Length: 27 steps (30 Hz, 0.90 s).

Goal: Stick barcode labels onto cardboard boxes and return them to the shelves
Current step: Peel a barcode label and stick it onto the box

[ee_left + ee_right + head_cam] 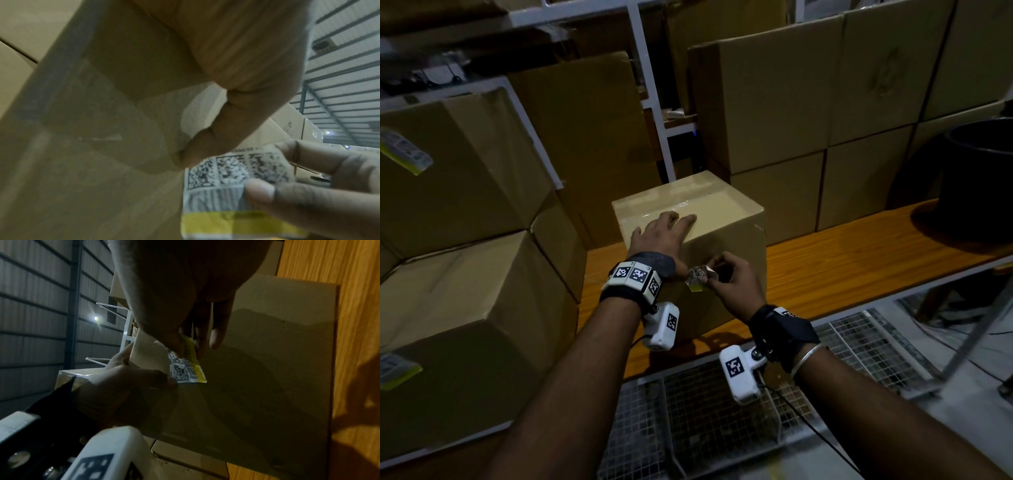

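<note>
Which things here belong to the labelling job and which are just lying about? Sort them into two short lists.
In the job:
- barcode label, pinched by the right hand
- cardboard box on the wooden shelf, with the left hand resting flat on top

Just lying about:
- stacked boxes behind
- labelled boxes at left
- black bucket
- wire baskets below

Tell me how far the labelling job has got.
Done: two stacked boxes at left carry labels. In hand: right hand pinches a barcode label at the front of the box on the wooden shelf; left hand steadies it. Left: pressing it flat, reshelving.
</note>
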Tool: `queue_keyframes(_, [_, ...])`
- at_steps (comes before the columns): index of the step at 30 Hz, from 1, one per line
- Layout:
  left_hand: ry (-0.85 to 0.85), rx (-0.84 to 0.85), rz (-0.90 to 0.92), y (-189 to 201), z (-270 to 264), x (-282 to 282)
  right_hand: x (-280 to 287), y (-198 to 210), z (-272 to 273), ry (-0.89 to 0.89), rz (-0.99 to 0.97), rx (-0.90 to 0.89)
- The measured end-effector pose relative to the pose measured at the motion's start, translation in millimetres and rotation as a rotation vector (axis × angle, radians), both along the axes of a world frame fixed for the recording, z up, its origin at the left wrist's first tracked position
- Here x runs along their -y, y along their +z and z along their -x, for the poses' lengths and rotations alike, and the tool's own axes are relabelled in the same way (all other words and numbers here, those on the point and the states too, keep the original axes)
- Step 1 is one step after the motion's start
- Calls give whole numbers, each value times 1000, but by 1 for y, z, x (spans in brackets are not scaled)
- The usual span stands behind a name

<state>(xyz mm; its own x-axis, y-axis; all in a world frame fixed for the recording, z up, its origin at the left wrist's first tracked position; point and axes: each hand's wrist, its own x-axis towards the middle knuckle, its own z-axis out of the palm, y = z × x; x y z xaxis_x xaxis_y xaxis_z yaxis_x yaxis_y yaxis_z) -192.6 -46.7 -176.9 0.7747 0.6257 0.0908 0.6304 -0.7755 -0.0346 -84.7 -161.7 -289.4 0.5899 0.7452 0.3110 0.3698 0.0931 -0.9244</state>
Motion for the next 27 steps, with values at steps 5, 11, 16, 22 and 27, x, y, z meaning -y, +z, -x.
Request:
queue_keyframes(5, [-12, -19, 0, 1, 0, -2, 1, 0, 0, -8, -14, -48])
queue_keyframes(11, [-10, -28, -10, -1, -1, -3, 4, 4, -2, 13, 6, -112])
queue_keyframes(16, [-27, -40, 10, 0, 0, -5, 9, 9, -5, 5, 12, -102])
queue_keyframes(22, [-15, 13, 85, 7, -1, -7, 17, 20, -13, -33, 12, -43])
queue_keyframes(27, [-20, 297, 213, 12, 3, -2, 23, 38, -17, -46, -27, -13])
